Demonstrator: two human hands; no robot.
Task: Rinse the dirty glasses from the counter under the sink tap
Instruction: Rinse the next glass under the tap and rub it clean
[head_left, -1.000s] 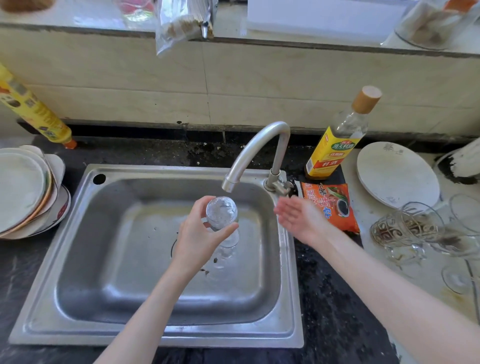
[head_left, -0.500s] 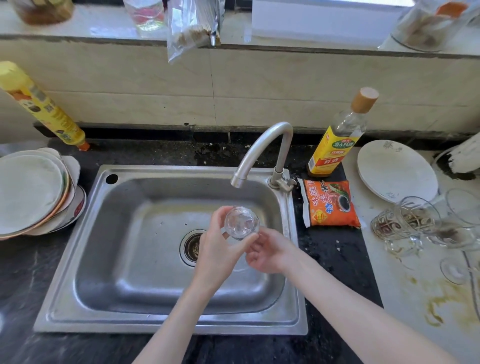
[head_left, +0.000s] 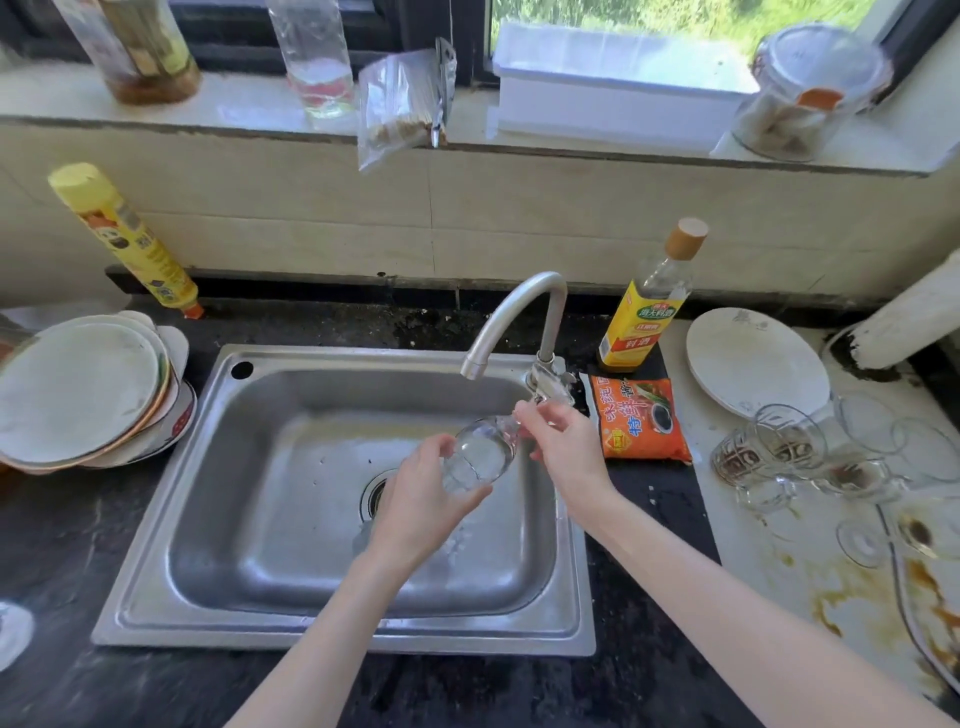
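A clear glass (head_left: 480, 452) lies tilted over the steel sink (head_left: 291, 618), just below and right of the tap spout (head_left: 474, 368). My left hand (head_left: 423, 501) wraps around its lower body. My right hand (head_left: 563, 447) pinches its upper end from the right, close to the tap handle (head_left: 553, 382). I cannot tell whether water is running from the spout. Several dirty glasses (head_left: 779, 447) stand and lie on the white counter at the right, some with brown residue.
A stack of plates (head_left: 78, 389) sits left of the sink, with a yellow bottle (head_left: 124, 239) behind. Right of the tap are a yellow-labelled bottle (head_left: 647, 312), an orange sauce packet (head_left: 641, 421) and a white plate (head_left: 756, 361). A stained tray (head_left: 930, 613) lies at the far right.
My right hand came from beside the tap onto the glass and now grips its upper end. The glass tipped from upright to slanted and shifted right of the spout. The camera view rose.
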